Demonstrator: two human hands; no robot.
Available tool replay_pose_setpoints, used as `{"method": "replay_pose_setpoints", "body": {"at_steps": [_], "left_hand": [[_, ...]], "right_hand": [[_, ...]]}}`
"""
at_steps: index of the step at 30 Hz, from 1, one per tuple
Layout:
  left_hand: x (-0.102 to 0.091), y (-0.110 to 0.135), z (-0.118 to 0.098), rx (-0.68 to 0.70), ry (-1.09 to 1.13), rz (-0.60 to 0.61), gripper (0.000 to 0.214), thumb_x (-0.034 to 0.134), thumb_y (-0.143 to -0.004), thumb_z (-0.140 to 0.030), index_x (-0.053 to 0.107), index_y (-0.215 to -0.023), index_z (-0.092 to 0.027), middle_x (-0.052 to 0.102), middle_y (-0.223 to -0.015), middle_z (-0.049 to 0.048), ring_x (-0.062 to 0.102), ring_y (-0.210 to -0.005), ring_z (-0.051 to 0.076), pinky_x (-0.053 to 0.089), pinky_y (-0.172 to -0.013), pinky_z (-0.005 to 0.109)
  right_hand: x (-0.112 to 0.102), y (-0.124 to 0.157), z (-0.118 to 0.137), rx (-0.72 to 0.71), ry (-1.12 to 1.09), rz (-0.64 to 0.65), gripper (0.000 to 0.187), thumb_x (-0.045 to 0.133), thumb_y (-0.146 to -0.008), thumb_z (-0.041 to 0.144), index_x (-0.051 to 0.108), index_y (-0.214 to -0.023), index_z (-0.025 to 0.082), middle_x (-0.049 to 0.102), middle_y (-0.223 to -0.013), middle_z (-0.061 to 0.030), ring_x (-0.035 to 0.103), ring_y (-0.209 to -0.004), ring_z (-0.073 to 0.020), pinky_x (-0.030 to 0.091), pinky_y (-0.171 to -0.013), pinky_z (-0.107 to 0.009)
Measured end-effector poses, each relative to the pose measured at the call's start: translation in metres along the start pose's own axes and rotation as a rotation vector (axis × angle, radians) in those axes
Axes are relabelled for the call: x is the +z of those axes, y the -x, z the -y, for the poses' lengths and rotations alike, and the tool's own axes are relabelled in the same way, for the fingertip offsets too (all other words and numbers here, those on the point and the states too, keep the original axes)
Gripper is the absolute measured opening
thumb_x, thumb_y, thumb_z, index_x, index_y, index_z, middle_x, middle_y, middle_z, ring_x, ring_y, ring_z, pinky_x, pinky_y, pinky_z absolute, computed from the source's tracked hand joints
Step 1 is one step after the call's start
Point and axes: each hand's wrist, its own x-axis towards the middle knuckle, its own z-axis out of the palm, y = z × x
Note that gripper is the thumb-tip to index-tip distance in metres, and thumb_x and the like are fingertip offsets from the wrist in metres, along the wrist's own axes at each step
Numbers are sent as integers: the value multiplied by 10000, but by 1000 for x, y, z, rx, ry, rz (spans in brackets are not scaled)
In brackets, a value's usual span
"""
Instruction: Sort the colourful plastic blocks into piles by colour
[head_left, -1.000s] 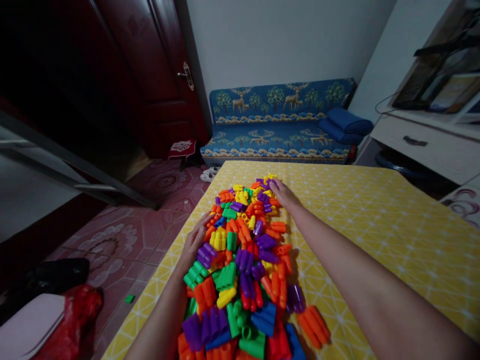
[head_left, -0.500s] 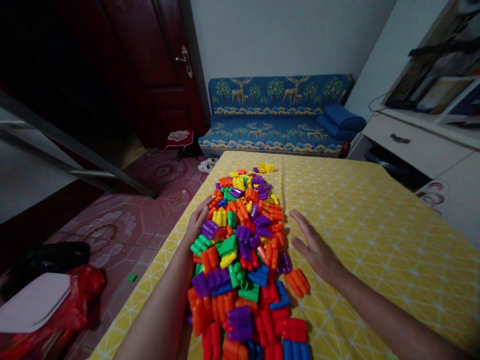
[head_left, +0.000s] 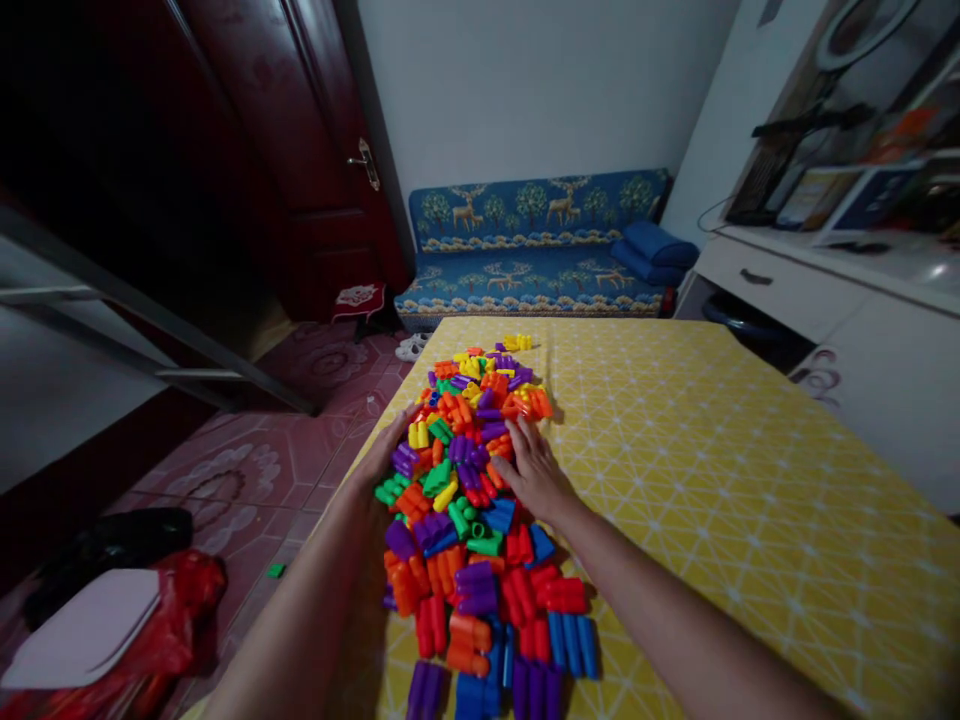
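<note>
A long heap of plastic toy building blocks (head_left: 465,450) in orange, purple, red, green, yellow and blue runs along the left part of the table. Along the heap's left edge lies my left hand (head_left: 391,442), open, its fingers stretched forward beside yellow and purple blocks. My right hand (head_left: 536,470) is open on the heap's right side, fingers spread against orange and purple blocks; its palm hides some of them. Neither hand grips a block. Nearer to me, a blue block (head_left: 574,645) and a purple block (head_left: 537,690) lie at the heap's front.
A yellow patterned cloth (head_left: 675,480) covers the table. Beyond stands a blue sofa (head_left: 510,265); a white cabinet (head_left: 780,290) is at the right. On the floor at the left are a green block (head_left: 276,570), a red bag (head_left: 196,610) and a metal frame (head_left: 225,375).
My right hand has moved left from the bare cloth onto the heap, and blocks on that side are pushed inward. My left hand stays at the left edge. The view has shifted slightly.
</note>
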Motion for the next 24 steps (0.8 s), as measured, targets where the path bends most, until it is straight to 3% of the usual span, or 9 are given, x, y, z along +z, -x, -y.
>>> {"method": "replay_pose_setpoints", "body": {"at_steps": [2, 5, 9, 11, 13, 15, 17, 21, 24], "left_hand": [[-6, 9, -8, -62, 11, 2, 796, 412, -823, -763, 590, -1330, -176, 629, -1323, 126, 559, -1256, 322, 433, -1059, 481], [-14, 31, -24, -69, -184, -92, 789, 416, -812, -765, 618, -1292, -174, 658, -1275, 111, 563, -1239, 328, 434, -1047, 490], [-4, 91, -46, 230, -490, -200, 625, 509, -851, -639, 618, -1280, -197, 540, -1415, 127, 464, -1338, 313, 341, -1129, 484], [13, 132, -53, 410, -569, -109, 528, 504, -899, -562, 569, -1330, -262, 447, -1499, 101, 424, -1374, 293, 343, -1130, 487], [33, 170, -55, 589, -723, 119, 648, 564, -832, -641, 502, -1390, -318, 375, -1549, 80, 319, -1434, 332, 279, -1157, 546], [51, 198, -54, 685, -885, 348, 821, 618, -723, -735, 454, -1426, -344, 330, -1576, 72, 252, -1456, 376, 211, -1169, 601], [65, 211, -52, 729, -973, 461, 823, 614, -734, -724, 439, -1438, -335, 257, -1606, 81, 239, -1461, 386, 208, -1162, 619], [83, 207, -49, 725, -1047, 426, 687, 623, -804, -567, 456, -1425, -325, 225, -1617, 68, 241, -1465, 368, 216, -1157, 630], [94, 191, -47, 715, -1055, 328, 629, 643, -811, -493, 493, -1397, -319, 291, -1592, 77, 304, -1441, 351, 231, -1159, 614]], "right_hand": [[-13, 5, -3, -36, -68, 115, 712, 297, -973, 601, 204, -1553, 200, 126, -1629, -131, 93, -1503, -269, 148, -1200, -550], [-36, 45, -9, -97, -91, 106, 709, 302, -977, 587, 148, -1564, 221, 135, -1630, -114, 99, -1505, -250, 176, -1202, -529], [-49, 132, -11, -148, 18, 67, 874, 517, -884, 619, 83, -1569, 292, 56, -1645, -66, 81, -1504, -301, 224, -1186, -553], [-44, 170, -8, -144, 77, 110, 1074, 673, -747, 647, 76, -1569, 300, 5, -1646, -63, 67, -1497, -355, 252, -1169, -577], [-34, 192, -5, -138, 132, 124, 1213, 771, -629, 632, 76, -1568, 307, -25, -1645, -61, 53, -1490, -392, 240, -1162, -607], [-22, 195, 0, -126, 170, 88, 1285, 811, -574, 605, 57, -1569, 301, -37, -1643, -67, 40, -1488, -401, 210, -1169, -617], [-11, 186, 4, -127, 193, 32, 1310, 814, -569, 600, 30, -1569, 284, -41, -1642, -84, 38, -1490, -394, 191, -1178, -609], [-2, 158, 8, -187, 201, -43, 1159, 727, -703, 569, 27, -1569, 248, -29, -1642, -113, 50, -1493, -377, 224, -1175, -593], [-3, 141, 4, -193, 145, -63, 1006, 651, -799, 361, 22, -1568, 201, -11, -1640, -132, 51, -1499, -344, 263, -1171, -569]]}}
